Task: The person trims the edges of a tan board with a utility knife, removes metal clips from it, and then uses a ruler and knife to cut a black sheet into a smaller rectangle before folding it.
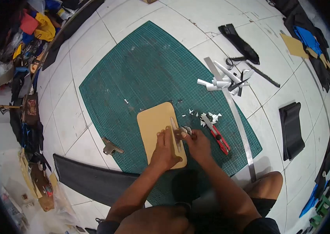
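A tan rounded rectangular board (149, 128) with a long narrow slot lies on the green cutting mat (133, 66). My left hand (165, 153) rests on the board with its fingers stretched toward the slot. At the board's right edge, my right hand (198, 143) has its fingers closed on a small metal clip (180, 133) beside the slot. A red utility knife (220, 139) lies on the mat to the right, near small white scraps (213, 117). Another metal clip (111, 147) sits at the mat's lower left edge.
A long metal ruler (240, 124) crosses the mat's right side, with white and black strips (221, 82) by its upper end. Black material (94, 177) lies at lower left, folded black material (291, 131) at right. Piled materials (30, 97) line the left side.
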`<state>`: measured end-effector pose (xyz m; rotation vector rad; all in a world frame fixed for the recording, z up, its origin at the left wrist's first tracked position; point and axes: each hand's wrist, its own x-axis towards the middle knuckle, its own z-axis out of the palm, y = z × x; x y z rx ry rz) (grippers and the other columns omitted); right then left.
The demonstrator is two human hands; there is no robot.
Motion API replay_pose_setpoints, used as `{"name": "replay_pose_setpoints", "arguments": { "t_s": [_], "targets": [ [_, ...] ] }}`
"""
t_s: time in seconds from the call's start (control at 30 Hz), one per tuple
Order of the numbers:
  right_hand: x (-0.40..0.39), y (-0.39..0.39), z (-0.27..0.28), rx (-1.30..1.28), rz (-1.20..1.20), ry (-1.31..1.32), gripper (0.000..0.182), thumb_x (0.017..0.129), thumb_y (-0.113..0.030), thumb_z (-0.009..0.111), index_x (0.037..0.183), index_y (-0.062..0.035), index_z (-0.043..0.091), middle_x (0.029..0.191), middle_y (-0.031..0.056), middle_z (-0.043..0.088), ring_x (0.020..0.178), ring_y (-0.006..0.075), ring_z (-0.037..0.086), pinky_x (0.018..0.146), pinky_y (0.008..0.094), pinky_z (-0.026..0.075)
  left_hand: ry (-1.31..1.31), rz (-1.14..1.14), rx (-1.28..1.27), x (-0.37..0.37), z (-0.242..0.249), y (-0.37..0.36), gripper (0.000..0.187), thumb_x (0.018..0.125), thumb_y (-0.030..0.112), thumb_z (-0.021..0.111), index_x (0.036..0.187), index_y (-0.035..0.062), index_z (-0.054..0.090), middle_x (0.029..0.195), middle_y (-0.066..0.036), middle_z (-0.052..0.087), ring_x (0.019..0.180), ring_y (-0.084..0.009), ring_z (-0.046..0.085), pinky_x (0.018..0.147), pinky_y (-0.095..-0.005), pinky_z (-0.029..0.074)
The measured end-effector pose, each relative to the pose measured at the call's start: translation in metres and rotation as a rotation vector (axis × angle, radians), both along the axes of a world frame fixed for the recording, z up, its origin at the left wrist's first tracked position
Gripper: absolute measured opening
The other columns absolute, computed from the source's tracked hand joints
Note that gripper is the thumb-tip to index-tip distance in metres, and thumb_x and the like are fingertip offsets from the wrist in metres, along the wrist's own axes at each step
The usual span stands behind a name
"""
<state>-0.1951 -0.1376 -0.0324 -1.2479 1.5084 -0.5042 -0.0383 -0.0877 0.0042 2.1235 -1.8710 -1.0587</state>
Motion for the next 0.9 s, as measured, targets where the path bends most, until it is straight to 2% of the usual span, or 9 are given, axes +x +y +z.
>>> {"name": "replay_pose_setpoints", "arguments": {
  "t_s": [0.1,0.2,0.23,0.33,0.43,0.5,0.53,0.7,0.9],
  "targets": [
    [-0.005,-0.014,0.036,0.029,0.162,0.145,0.055,0.089,-0.041,0.071,0.12,0.0026,0.057,0.1,0.0213,0.067,0.094,0.0367,0.067,0.08,0.0439,0.054,-0.055,-0.012,0.03,0.0,-0.002,0.002,0.126,0.063,0.025,0.091,0.154,-0.0007,0.008,0.149,-0.033,0.025,0.141,-0.0492,0.028,0.112,-0.0485,0.039],
    [-0.011,0.003,0.027,-0.454,0.157,0.267,0.054,0.087,-0.037,0.074,0.121,0.0004,0.057,0.102,0.0174,0.061,0.091,0.0318,0.062,0.077,0.039,0.052,0.018,0.013,0.024,0.006,-0.001,0.0,0.119,0.067,0.031,0.088,0.154,0.0003,0.013,0.149,-0.033,0.025,0.14,-0.0487,0.03,0.113,-0.0495,0.037],
    [-0.015,0.009,0.028,-0.414,0.192,0.24,0.053,0.087,-0.036,0.074,0.123,-0.0007,0.057,0.104,0.0185,0.06,0.096,0.0341,0.061,0.079,0.0411,0.051,0.015,0.027,-0.054,0.01,0.0,0.004,0.101,0.072,0.033,0.084,0.15,0.0,0.029,0.144,-0.031,0.037,0.137,-0.0473,0.034,0.113,-0.049,0.035],
    [-0.034,0.03,0.03,-0.383,0.271,0.172,0.049,0.087,-0.028,0.074,0.125,-0.0032,0.056,0.109,0.0204,0.057,0.102,0.0376,0.059,0.083,0.0445,0.051,0.168,0.209,-0.328,0.055,-0.003,0.018,0.076,0.074,0.024,0.081,0.138,0.0009,0.047,0.136,-0.03,0.046,0.131,-0.0463,0.041,0.107,-0.0503,0.039],
    [-0.064,0.05,0.026,-0.555,0.284,0.165,0.045,0.084,-0.012,0.075,0.125,-0.0031,0.057,0.105,0.0176,0.058,0.091,0.0311,0.061,0.078,0.0399,0.05,-0.37,0.607,-0.665,0.134,-0.01,0.063,0.059,0.08,0.022,0.073,0.129,-0.0038,0.052,0.115,-0.026,0.054,0.115,-0.0413,0.051,0.098,-0.0505,0.042],
    [-0.085,0.061,0.028,-0.427,0.252,0.164,0.043,0.085,-0.01,0.074,0.124,-0.0016,0.057,0.103,0.0157,0.057,0.086,0.0276,0.059,0.076,0.0374,0.049,-0.382,1.053,-0.469,0.172,0.005,0.087,0.06,0.081,0.025,0.072,0.128,-0.0057,0.051,0.114,-0.025,0.054,0.117,-0.0404,0.05,0.098,-0.0492,0.043],
    [-0.094,0.065,0.028,-0.362,0.235,0.17,0.042,0.085,-0.008,0.074,0.123,-0.0009,0.057,0.102,0.0148,0.056,0.084,0.0259,0.059,0.076,0.0362,0.049,-0.479,1.073,-0.453,0.19,-0.004,0.101,0.061,0.082,0.03,0.072,0.127,-0.0063,0.053,0.112,-0.024,0.055,0.11,-0.041,0.054,0.093,-0.0471,0.046],
    [-0.115,0.074,0.022,-0.334,0.221,0.189,0.039,0.09,-0.009,0.068,0.125,0.001,0.056,0.1,0.0125,0.055,0.085,0.0224,0.056,0.077,0.0346,0.048,0.129,1.144,0.108,0.239,-0.036,0.123,0.041,0.088,0.033,0.068,0.107,-0.0032,0.059,0.1,-0.014,0.059,0.089,-0.0272,0.06,0.082,-0.0385,0.051],
    [-0.126,0.073,0.019,-0.401,0.236,0.18,0.038,0.092,-0.006,0.064,0.128,-0.0002,0.054,0.107,0.0121,0.056,0.094,0.0214,0.056,0.086,0.0336,0.047,0.583,1.271,-0.04,0.228,-0.019,0.124,0.029,0.093,0.029,0.063,0.102,0.0022,0.057,0.103,-0.011,0.061,0.093,-0.0229,0.061,0.089,-0.0383,0.052]
  ]
}}
